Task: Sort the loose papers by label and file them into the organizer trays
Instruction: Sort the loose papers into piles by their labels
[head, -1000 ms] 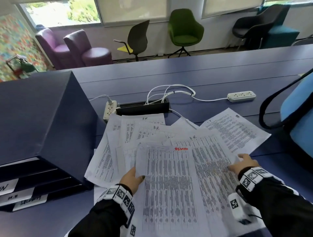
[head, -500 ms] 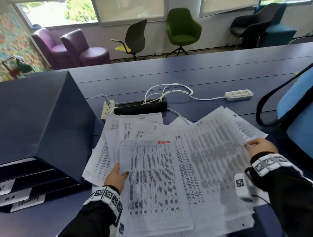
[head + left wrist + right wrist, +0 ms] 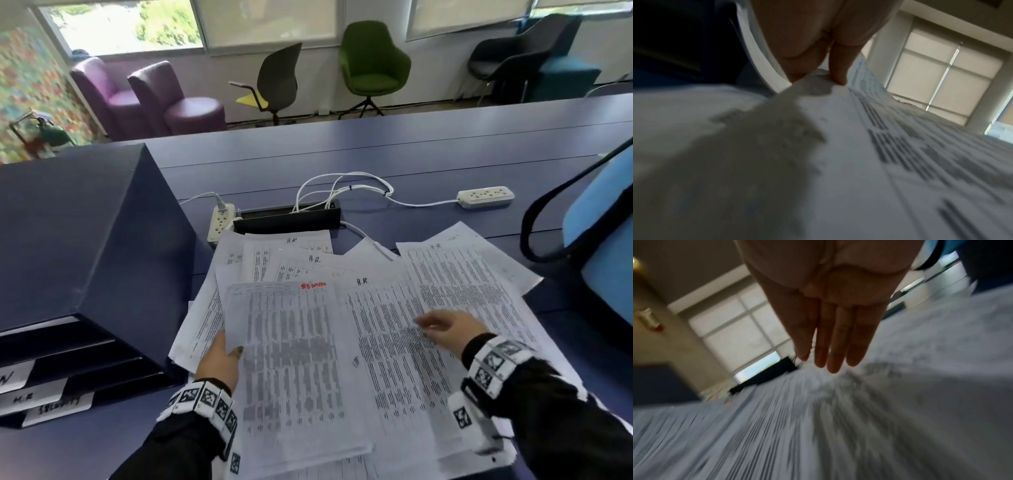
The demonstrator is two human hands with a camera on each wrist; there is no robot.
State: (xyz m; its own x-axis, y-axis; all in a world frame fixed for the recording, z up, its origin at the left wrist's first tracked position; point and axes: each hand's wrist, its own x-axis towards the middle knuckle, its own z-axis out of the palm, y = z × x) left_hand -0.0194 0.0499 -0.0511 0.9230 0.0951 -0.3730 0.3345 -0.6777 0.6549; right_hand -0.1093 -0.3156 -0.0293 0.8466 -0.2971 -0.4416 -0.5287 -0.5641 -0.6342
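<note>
1. My left hand (image 3: 219, 356) pinches the left edge of a small stack of papers (image 3: 291, 370), thumb on top and fingers hidden below; the top sheet carries a red label (image 3: 313, 285) that I read as an admin mark, though it is blurred.
2. My right hand (image 3: 445, 330) is flat and straight-fingered, holding nothing. It hovers low over the sheet marked H.R. (image 3: 387, 325); I cannot tell whether it touches.
3. The other loose papers (image 3: 287, 255) lie fanned and overlapping on the blue table (image 3: 411, 154), beyond and to the right of the held stack.
4. The organizer (image 3: 85, 246) stands at the left, its labelled trays (image 3: 51, 377) opening toward me.
5. I judge the sheets light, limp and slippery against each other. A one-edge pinch lets the stack droop and fan out.
6. I would grip both long edges, or slide a palm beneath, and lift each sheet from a free corner.
</note>
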